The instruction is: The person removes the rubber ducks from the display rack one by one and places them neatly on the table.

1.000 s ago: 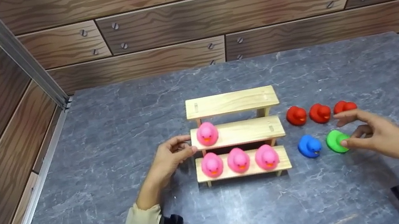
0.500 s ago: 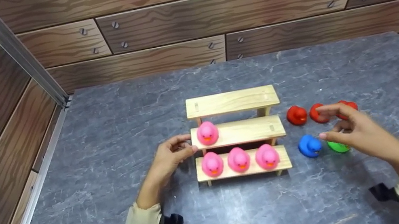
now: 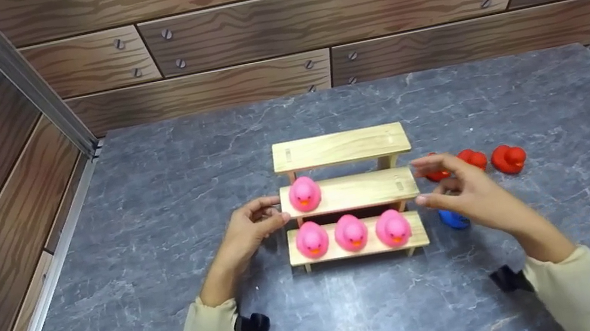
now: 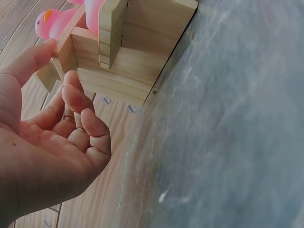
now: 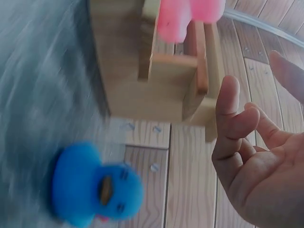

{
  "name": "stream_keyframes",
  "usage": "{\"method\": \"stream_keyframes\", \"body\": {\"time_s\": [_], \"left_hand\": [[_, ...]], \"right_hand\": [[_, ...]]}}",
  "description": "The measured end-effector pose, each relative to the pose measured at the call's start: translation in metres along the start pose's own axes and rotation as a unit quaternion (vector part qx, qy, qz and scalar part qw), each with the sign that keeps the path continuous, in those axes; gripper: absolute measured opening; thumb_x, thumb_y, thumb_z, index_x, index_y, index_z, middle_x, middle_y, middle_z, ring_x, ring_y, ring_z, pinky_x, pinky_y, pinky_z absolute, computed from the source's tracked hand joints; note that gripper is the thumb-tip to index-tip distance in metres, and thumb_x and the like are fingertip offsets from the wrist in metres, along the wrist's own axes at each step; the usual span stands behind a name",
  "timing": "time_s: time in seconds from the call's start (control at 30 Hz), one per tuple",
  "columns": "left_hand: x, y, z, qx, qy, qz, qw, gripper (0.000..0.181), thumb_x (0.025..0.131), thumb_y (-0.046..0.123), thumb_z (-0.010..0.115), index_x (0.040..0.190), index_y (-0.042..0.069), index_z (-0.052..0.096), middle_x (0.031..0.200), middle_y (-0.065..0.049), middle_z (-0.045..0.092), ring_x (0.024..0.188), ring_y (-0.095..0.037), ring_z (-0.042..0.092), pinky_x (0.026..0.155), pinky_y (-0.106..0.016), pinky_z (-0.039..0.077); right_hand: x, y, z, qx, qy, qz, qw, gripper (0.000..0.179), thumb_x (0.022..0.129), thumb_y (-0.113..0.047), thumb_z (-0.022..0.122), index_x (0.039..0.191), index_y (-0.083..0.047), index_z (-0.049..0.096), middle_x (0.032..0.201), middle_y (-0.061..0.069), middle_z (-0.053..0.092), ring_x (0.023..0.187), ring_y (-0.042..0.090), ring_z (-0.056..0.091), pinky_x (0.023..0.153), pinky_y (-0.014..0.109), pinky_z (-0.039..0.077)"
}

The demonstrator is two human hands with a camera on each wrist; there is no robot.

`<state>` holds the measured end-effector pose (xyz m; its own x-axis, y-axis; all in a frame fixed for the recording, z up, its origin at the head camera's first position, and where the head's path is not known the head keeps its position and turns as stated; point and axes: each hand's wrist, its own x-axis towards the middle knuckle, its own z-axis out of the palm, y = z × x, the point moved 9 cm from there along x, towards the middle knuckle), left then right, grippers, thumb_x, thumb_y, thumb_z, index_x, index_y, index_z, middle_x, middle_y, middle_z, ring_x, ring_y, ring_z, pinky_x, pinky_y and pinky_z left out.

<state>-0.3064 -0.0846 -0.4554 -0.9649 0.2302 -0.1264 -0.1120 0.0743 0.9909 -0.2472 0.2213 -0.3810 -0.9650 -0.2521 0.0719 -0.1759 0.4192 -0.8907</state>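
A three-step wooden stand (image 3: 340, 148) stands mid-table. Several pink rubber ducks sit on it: one pink duck (image 3: 305, 194) at the left of the middle step, three on the lowest step. My left hand (image 3: 246, 232) holds the left end of the middle step, thumb at its front edge and forefinger at its back edge; its other fingers curl beneath in the left wrist view. My right hand (image 3: 472, 192) hovers at the right end of that step, thumb and fingers spread apart, holding nothing. Beneath it a blue duck (image 5: 90, 187) is partly covered.
Red ducks stand right of the stand: one red duck (image 3: 509, 158) in full view, another (image 3: 473, 159) partly behind my hand, a third mostly covered. The green duck is hidden. Wood-patterned walls (image 3: 270, 27) border the grey marbled tabletop (image 3: 180, 167).
My right hand has moved left from the green duck, past the blue one, to the stand's right end, holding nothing. My left hand stays on the stand.
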Motion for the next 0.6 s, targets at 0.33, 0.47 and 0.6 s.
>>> {"method": "stream_keyframes", "body": {"time_s": [0.33,0.47,0.6], "left_hand": [[-0.001,0.001,0.001,-0.009,0.002,-0.006,0.9999,0.042,0.078,0.002,0.070,0.119,-0.006,0.060,0.079,0.003,0.059,0.066,-0.007,0.050,0.056,-0.020,0.039],[-0.001,0.001,0.000,-0.008,0.002,-0.007,0.9999,0.042,0.078,0.001,0.070,0.118,-0.006,0.060,0.081,0.003,0.059,0.067,-0.007,0.050,0.057,-0.020,0.038],[0.000,0.000,-0.001,-0.007,0.001,-0.002,1.0000,0.042,0.078,0.002,0.069,0.118,-0.006,0.060,0.081,0.004,0.059,0.067,-0.006,0.050,0.057,-0.019,0.038]], "right_hand": [[0.019,-0.032,0.028,0.063,-0.005,-0.032,0.9975,0.052,0.085,0.000,0.068,0.133,0.001,0.048,0.124,0.026,0.051,0.070,0.019,0.066,0.068,0.029,0.057],[0.025,-0.038,0.043,0.084,-0.007,-0.024,0.9962,0.052,0.084,-0.001,0.069,0.132,-0.001,0.050,0.125,0.025,0.051,0.069,0.018,0.064,0.066,0.025,0.055],[0.031,-0.044,0.057,0.098,-0.011,-0.021,0.9949,0.052,0.084,-0.002,0.070,0.131,-0.001,0.050,0.127,0.026,0.050,0.069,0.017,0.064,0.068,0.022,0.053]]}}
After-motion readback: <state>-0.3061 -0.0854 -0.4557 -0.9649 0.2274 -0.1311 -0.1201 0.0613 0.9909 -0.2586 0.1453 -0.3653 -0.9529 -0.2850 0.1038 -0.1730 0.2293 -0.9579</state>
